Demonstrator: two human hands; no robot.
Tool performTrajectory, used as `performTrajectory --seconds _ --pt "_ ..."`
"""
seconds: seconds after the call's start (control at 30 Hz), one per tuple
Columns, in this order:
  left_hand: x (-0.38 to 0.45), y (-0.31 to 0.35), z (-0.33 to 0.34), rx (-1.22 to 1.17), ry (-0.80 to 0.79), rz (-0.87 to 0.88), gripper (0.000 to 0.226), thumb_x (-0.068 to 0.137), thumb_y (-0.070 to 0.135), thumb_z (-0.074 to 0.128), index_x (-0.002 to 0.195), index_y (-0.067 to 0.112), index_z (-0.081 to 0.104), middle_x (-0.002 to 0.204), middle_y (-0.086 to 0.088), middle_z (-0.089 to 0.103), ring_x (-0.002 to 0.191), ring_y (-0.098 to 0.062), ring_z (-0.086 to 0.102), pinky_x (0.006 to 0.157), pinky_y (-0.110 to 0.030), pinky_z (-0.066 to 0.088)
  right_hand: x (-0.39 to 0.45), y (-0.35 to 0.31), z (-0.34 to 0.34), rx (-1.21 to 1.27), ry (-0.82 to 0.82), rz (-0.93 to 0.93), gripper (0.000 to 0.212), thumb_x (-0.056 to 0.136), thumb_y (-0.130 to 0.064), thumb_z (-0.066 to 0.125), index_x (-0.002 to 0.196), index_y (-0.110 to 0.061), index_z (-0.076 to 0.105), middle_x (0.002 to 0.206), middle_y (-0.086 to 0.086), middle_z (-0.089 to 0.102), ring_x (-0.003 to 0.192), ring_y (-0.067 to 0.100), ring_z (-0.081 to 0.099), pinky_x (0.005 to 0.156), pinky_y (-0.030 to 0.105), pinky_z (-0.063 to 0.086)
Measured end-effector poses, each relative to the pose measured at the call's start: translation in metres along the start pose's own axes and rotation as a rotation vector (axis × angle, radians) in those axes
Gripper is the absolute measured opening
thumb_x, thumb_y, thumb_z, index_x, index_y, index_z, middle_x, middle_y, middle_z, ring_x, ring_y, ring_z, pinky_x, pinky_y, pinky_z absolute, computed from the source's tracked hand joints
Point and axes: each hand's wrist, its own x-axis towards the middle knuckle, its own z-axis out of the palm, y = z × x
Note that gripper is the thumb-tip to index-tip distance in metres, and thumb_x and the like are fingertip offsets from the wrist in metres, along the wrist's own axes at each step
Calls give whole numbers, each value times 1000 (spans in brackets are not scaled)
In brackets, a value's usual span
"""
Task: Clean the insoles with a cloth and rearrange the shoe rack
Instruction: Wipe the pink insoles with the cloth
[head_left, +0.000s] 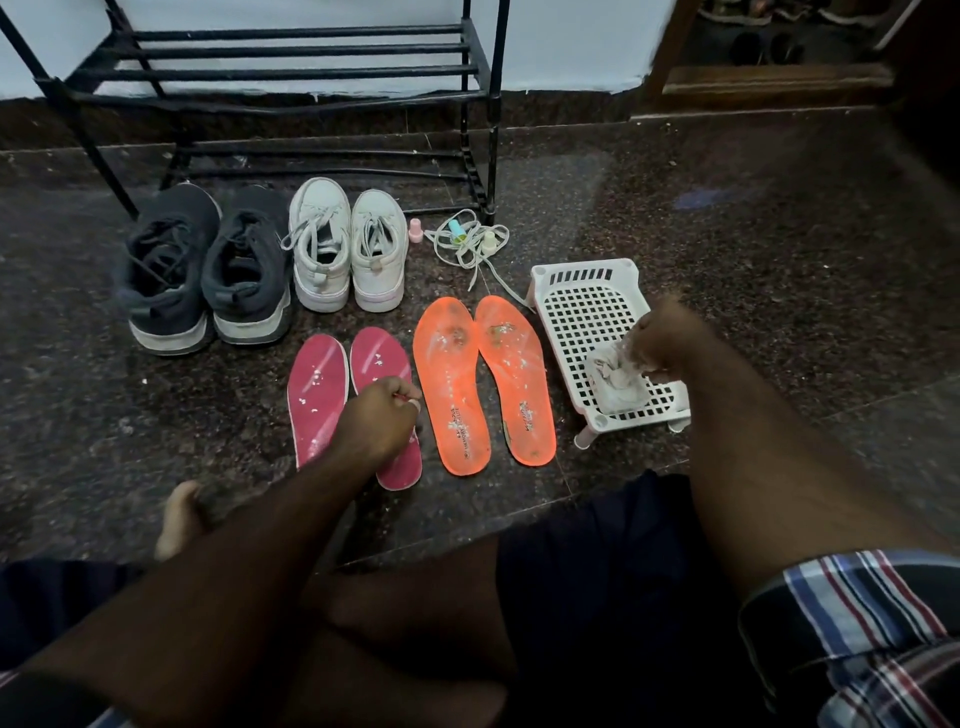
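Cloth (618, 382) in R hand (665, 338) fingers, over tray (582, 291)

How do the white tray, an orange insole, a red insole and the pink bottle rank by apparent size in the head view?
1. white tray
2. orange insole
3. red insole, only slightly smaller than the orange
4. pink bottle, farthest away yet clearly tiny

A seated person's left hand (382, 415) grips a pink insole (387, 364) on the floor while the right hand (662, 340) holds a cloth (615, 384) over a white rack (587, 306); orange insoles (483, 379) lie between.
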Motion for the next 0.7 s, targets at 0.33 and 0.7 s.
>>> performTrajectory --seconds 0.33,0.7 --pt "10 32 26 32 -29 43 17 90 13 56 99 23 67 75 -2 70 70 -21 68 66 -31 53 -7 -12 16 -152 -46 -46 36 64 -22 86 94 -7 72 88 13 71 82 31 70 77 43 60" --pt "17 0 -24 120 93 -26 17 90 13 54 95 23 67 81 2 72 75 -18 69 65 -26 51 -15 -13 0 197 -52 -54 16 77 -8 71 72 -17 59 90 10 61 85 24 56 77 32 48"
